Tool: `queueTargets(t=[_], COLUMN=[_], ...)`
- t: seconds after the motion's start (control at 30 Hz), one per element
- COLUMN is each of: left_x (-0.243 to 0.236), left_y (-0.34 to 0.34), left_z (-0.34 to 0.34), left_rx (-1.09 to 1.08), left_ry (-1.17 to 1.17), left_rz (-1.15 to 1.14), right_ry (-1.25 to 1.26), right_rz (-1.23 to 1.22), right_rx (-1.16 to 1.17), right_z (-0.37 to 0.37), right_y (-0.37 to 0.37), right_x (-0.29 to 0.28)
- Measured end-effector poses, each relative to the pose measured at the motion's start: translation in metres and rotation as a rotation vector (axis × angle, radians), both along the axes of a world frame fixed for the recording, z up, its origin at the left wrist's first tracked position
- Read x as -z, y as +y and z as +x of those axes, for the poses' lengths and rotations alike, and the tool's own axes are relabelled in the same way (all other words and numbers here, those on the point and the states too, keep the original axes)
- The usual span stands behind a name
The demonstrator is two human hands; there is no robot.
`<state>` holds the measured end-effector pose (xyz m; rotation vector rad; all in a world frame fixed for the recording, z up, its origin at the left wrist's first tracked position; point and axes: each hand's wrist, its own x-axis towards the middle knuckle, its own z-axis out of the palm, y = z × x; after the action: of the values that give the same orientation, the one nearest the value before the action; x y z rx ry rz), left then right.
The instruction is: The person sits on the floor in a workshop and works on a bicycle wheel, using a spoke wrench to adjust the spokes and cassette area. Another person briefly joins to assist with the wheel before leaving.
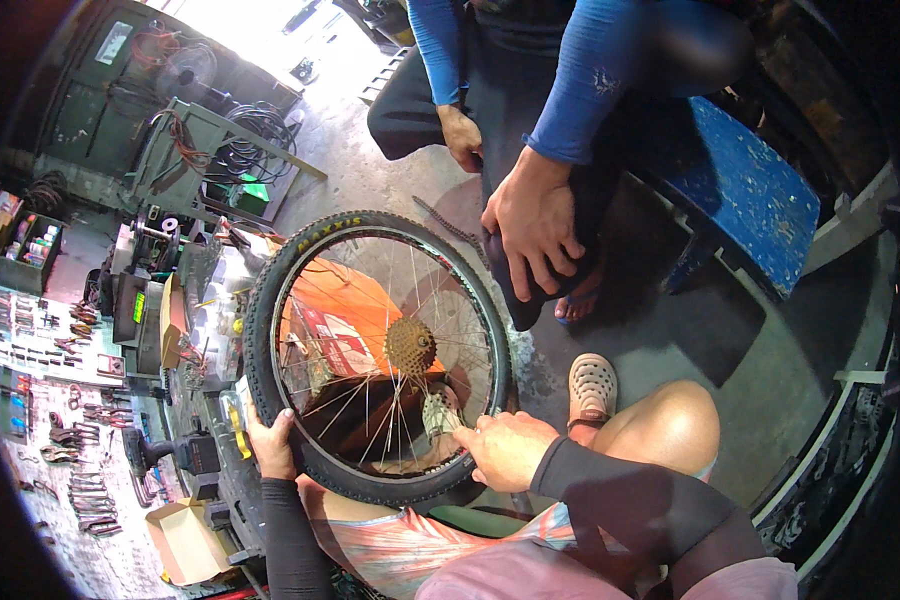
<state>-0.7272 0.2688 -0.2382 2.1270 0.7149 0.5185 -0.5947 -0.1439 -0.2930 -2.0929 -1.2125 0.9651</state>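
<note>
A bicycle wheel (pixel 255 330) with a black knobby tyre leans in front of me, its lower edge by my lap. At its hub sits a brown-gold sprocket cassette (pixel 411 346), with thin spokes running out to the rim. My left hand (pixel 272 445) grips the wheel's lower left side, thumb over the tyre and the other fingers hidden behind. On the lower right, my right hand (pixel 510 450) is closed over the tyre and rim, its fingertips reaching in by the spokes. Through the spokes show an orange box (pixel 345 285) and a red-and-white package (pixel 335 340).
Across from me a person in blue sleeves rests a hand (pixel 535 220) on a knee, beside a worn blue stool (pixel 750 190). A chain (pixel 448 220) lies on the floor. On my left are a cordless drill (pixel 175 452), an open cardboard box (pixel 187 540) and several pliers (pixel 65 435).
</note>
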Motion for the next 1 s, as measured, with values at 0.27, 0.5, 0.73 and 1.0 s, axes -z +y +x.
queueTargets(t=[0.27,0.5,0.73,1.0], left_x=[-0.003,-0.006,-0.011,-0.006], left_y=[-0.011,-0.009,-0.022,-0.016], left_z=[0.004,0.003,0.007,0.006], left_rx=[0.0,0.014,-0.006,0.055], left_ry=[-0.042,-0.003,-0.013,-0.063], left_rz=[-0.007,-0.049,-0.06,0.006], right_ry=[-0.035,-0.027,-0.02,-0.048], right_rz=[-0.005,-0.015,-0.025,-0.059], right_rx=[-0.009,-0.006,-0.004,-0.019], right_z=[-0.001,-0.001,-0.002,-0.001], right_y=[0.001,0.002,0.004,0.006], right_x=[0.002,0.003,0.009,0.004])
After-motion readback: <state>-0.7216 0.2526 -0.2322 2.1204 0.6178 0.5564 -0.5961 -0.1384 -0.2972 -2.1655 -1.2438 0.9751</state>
